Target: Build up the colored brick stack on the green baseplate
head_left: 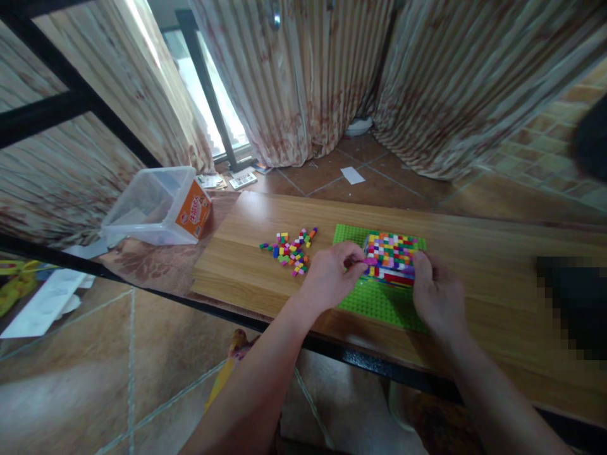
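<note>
A block-shaped build of many-coloured toy bricks [391,248] stands on a green studded baseplate [379,306]. At the build's near left corner, my left hand [332,272] is closed in a pinch on a small magenta brick [368,261], which is over or touching the top edge; I cannot tell which. My right hand [439,291] grips the build's right side, thumb along its near right corner, other fingers partly hidden behind. Left of the baseplate lies a loose pile of small coloured bricks [289,253].
The wooden tabletop [237,272] has a dark metal frame along its near edge. A clear plastic bin [156,205] with an orange label stands beyond its left end. A blurred dark object [578,309] is at the right. Papers [352,175] and curtains [294,82] are behind.
</note>
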A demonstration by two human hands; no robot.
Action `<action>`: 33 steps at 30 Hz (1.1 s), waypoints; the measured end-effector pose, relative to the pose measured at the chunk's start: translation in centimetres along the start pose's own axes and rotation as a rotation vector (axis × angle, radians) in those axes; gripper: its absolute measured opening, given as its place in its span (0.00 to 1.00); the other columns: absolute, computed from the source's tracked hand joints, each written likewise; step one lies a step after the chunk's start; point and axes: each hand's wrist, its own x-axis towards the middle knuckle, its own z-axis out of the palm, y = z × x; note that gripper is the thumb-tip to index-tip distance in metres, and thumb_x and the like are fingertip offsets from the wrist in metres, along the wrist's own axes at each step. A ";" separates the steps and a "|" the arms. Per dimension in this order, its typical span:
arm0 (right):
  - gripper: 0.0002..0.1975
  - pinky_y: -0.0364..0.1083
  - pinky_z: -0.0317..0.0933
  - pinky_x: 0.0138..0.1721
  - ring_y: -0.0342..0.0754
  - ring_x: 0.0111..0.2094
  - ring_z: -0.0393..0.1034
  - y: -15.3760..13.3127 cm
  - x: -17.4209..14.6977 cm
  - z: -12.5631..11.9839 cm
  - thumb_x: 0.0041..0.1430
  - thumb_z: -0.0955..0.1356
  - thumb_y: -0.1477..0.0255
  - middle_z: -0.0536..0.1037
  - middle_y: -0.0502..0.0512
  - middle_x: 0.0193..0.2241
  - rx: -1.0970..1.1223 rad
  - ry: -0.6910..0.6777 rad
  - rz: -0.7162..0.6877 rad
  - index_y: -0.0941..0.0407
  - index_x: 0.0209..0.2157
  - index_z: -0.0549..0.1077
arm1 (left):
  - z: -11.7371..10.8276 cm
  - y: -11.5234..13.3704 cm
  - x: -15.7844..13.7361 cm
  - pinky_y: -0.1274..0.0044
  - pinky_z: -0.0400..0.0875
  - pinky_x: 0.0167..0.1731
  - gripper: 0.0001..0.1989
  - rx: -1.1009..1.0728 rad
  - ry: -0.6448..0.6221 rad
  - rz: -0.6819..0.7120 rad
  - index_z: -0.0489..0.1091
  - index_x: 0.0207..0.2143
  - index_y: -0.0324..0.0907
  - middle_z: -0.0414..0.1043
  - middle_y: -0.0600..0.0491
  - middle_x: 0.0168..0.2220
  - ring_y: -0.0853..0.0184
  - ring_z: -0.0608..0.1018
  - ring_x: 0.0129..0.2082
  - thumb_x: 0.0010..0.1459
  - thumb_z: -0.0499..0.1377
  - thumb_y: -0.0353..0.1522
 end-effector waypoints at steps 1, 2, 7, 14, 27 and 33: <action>0.32 0.54 0.61 0.42 0.59 0.40 0.72 0.0 0.0 0.0 0.65 0.54 0.50 0.80 0.65 0.39 0.004 0.003 -0.010 0.58 0.47 0.78 | 0.2 -0.1 0.2 0.79 0.69 0.36 0.03 0.015 0.010 0.017 0.70 0.31 0.42 0.75 0.57 0.30 0.71 0.75 0.33 0.59 0.60 0.28; 0.32 0.54 0.62 0.41 0.59 0.40 0.73 0.0 0.0 0.0 0.65 0.54 0.50 0.80 0.65 0.39 0.010 0.002 -0.019 0.58 0.46 0.78 | 0.3 -0.2 0.4 0.79 0.69 0.36 0.03 0.031 0.014 0.036 0.70 0.31 0.42 0.75 0.57 0.31 0.71 0.75 0.33 0.59 0.60 0.28; 0.31 0.54 0.62 0.42 0.59 0.40 0.73 0.0 0.0 0.1 0.65 0.54 0.50 0.80 0.64 0.39 0.036 -0.016 -0.007 0.57 0.46 0.77 | 0.6 -0.4 0.8 0.78 0.69 0.38 0.03 0.111 -0.014 0.131 0.71 0.33 0.41 0.76 0.55 0.34 0.70 0.76 0.35 0.61 0.59 0.27; 0.33 0.53 0.62 0.43 0.58 0.41 0.73 -0.3 -0.1 -0.3 0.63 0.56 0.47 0.80 0.64 0.41 0.015 -0.072 -0.045 0.58 0.48 0.76 | 1.1 -0.1 0.7 0.77 0.71 0.40 0.04 0.187 -0.004 0.149 0.72 0.35 0.41 0.76 0.54 0.36 0.70 0.77 0.37 0.62 0.57 0.28; 0.37 0.55 0.63 0.44 0.62 0.44 0.73 -1.9 -0.4 0.0 0.55 0.63 0.43 0.78 0.68 0.45 -0.112 -0.110 0.027 0.60 0.51 0.72 | 1.8 -0.3 0.5 0.78 0.70 0.36 0.06 0.188 0.092 0.112 0.74 0.31 0.42 0.76 0.55 0.32 0.70 0.77 0.34 0.62 0.59 0.28; 0.37 0.55 0.64 0.43 0.61 0.43 0.73 -1.8 -0.2 -0.1 0.54 0.64 0.43 0.78 0.68 0.45 -0.132 -0.112 0.016 0.61 0.51 0.72 | 2.2 -0.3 0.2 0.79 0.70 0.36 0.08 0.223 0.115 0.122 0.74 0.31 0.41 0.77 0.54 0.32 0.70 0.78 0.34 0.63 0.57 0.27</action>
